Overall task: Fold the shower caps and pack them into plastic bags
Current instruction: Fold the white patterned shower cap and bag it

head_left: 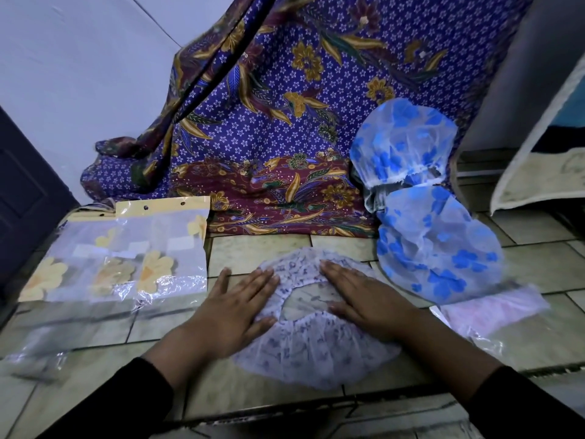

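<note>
At the bottom of the frame, black sleeves [110, 403] lead up to the hands. The left hand [234, 312] and right hand [368, 304] lie apart, palms down and fingers straight, pressing flat on a thin, crinkly lilac shower cap [310, 356] with a small purple print. It is spread round on the tiled floor [95, 369] in the lower middle, and its ruffled elastic opening shows between the hands. At lower left lies a limp clear bag [34, 359]. At middle left, glossy plastic bags [126, 258] with yellow flower prints and a yellow header lie flat. At right, a clear packet [493, 308] holding something pink lies just beside two filmy blue-flowered caps [437, 248], one above the other. Behind them hangs a purple batik cloth [285, 106].
</note>
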